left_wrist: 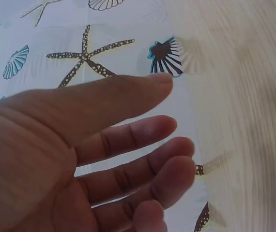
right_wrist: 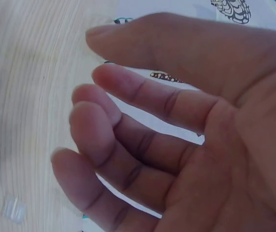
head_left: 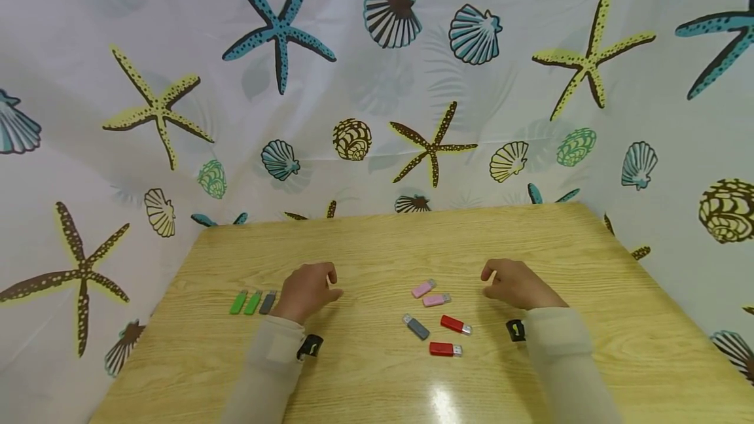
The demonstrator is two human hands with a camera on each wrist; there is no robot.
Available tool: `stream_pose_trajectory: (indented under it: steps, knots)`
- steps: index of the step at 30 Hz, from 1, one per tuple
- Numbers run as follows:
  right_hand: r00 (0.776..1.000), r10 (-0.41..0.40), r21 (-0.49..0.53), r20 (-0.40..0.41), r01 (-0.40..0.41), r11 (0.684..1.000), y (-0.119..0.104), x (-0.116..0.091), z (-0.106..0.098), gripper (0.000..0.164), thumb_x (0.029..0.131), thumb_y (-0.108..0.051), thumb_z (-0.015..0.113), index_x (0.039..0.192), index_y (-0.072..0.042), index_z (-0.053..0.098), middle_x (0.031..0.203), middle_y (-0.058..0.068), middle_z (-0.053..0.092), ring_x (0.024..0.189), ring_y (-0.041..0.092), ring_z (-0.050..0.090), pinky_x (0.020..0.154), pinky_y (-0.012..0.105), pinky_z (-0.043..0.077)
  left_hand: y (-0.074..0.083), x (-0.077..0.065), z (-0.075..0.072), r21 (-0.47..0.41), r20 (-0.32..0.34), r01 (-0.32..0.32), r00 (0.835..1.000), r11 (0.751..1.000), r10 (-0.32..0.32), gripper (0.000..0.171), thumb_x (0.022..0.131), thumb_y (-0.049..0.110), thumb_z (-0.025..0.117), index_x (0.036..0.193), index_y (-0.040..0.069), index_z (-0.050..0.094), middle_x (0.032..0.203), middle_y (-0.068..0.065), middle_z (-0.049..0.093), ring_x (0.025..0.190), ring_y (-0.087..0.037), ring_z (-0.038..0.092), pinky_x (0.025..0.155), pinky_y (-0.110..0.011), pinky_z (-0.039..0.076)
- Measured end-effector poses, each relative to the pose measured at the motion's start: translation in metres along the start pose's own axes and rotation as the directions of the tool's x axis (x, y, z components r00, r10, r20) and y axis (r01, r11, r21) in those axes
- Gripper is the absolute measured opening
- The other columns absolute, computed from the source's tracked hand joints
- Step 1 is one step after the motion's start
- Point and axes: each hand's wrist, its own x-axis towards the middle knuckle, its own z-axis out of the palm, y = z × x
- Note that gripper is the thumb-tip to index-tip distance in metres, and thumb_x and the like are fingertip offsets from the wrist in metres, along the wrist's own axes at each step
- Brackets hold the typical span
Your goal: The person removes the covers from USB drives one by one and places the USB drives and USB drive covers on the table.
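My left hand [head_left: 306, 290] hovers over the table with loosely curled fingers and nothing in them. Just left of it stand two green USB sticks, a left one [head_left: 238, 302] and a right one [head_left: 252, 302], and a grey USB stick [head_left: 268, 302], in a row. Likewise my right hand [head_left: 518, 283] holds nothing, its fingers relaxed, thumb apart from them in the right wrist view. Between the hands lie a pair of pink USB sticks [head_left: 423, 289], another grey USB stick [head_left: 416, 327], an upper red USB stick [head_left: 455, 325] and a lower red USB stick [head_left: 445, 349].
The wooden table [head_left: 365, 247] runs back to a white curtain [head_left: 330, 97] printed with starfish and shells, which also hangs along both sides. A blurred metal plug end [right_wrist: 14, 209] shows low in the right wrist view.
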Motion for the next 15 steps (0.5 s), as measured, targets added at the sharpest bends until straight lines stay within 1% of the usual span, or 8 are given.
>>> stream_pose_trajectory:
  steps: [3,6,10,13,15]
  knots:
    - [1.000,-0.027,0.006,0.005,0.027,1.000,-0.002,0.001,0.001,0.021,0.086,-0.008,0.065,0.105,0.000,0.061,0.073,0.006,0.054,0.057,0.015,0.043,0.052,0.029,0.038,0.007,0.001,0.002,-0.012,-0.005,-0.028,1.000,1.000,0.028,0.019,0.081,0.024,0.076,0.087,0.009,0.066,0.063,0.003,0.057,0.046,-0.009,0.048,0.043,-0.026,0.040]
    - [0.999,-0.046,0.018,0.006,0.046,0.999,-0.005,0.002,0.002,0.021,0.086,-0.008,0.065,0.105,0.000,0.061,0.073,0.006,0.054,0.057,0.015,0.043,0.052,0.029,0.039,0.017,0.002,0.004,-0.012,-0.013,-0.058,0.998,0.998,0.058,0.017,0.084,0.025,0.074,0.086,0.011,0.065,0.060,0.005,0.056,0.044,-0.008,0.047,0.041,-0.025,0.038]
    - [0.998,-0.059,0.017,0.012,0.059,0.998,-0.010,0.002,0.004,0.021,0.087,-0.008,0.066,0.105,0.000,0.061,0.072,0.006,0.053,0.056,0.015,0.043,0.052,0.029,0.038,0.030,0.000,0.011,0.010,-0.025,-0.104,0.994,0.994,0.105,0.015,0.087,0.026,0.071,0.085,0.013,0.064,0.057,0.007,0.055,0.042,-0.006,0.045,0.039,-0.022,0.036]
    - [0.997,-0.081,0.009,0.016,0.081,0.997,-0.015,0.002,0.005,0.021,0.086,-0.008,0.067,0.105,0.001,0.062,0.070,0.006,0.052,0.056,0.014,0.042,0.052,0.028,0.038,0.040,0.000,0.017,0.019,-0.017,-0.126,0.992,0.992,0.127,0.016,0.087,0.027,0.070,0.087,0.012,0.065,0.057,0.006,0.056,0.042,-0.005,0.045,0.039,-0.022,0.037]
    - [0.995,-0.101,0.008,0.017,0.101,0.995,-0.018,0.002,0.006,0.021,0.086,-0.008,0.067,0.105,0.001,0.062,0.070,0.005,0.052,0.056,0.014,0.042,0.053,0.028,0.038,0.047,-0.001,0.020,0.018,-0.004,-0.125,0.992,0.992,0.125,0.018,0.087,0.028,0.071,0.088,0.011,0.066,0.058,0.005,0.056,0.042,-0.006,0.045,0.040,-0.023,0.037]
